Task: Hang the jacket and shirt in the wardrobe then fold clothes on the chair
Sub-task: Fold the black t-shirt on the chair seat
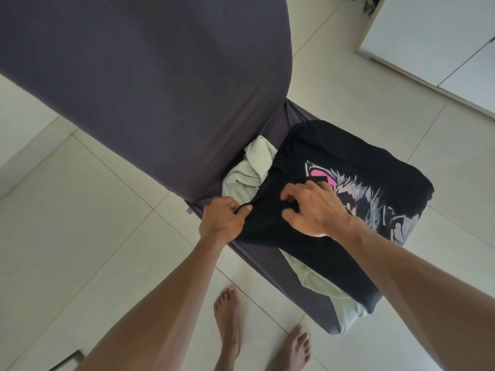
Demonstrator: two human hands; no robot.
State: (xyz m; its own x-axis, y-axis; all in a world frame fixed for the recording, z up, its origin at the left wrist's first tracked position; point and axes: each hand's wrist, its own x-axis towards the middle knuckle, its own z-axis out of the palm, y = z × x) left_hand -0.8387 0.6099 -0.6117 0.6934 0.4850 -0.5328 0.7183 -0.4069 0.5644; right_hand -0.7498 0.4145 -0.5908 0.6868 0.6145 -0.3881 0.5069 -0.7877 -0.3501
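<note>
Now black t-shirt (316,156) between fingers (289,194)

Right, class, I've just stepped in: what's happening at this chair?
A person stands barefoot at a grey-covered chair, working on a black printed T-shirt spread over the seat. The left hand pinches the shirt's edge, while the right hand gathers fabric nearer its middle. A pale green garment lies underneath, poking out at both ends. Nothing looks folded yet.
</note>
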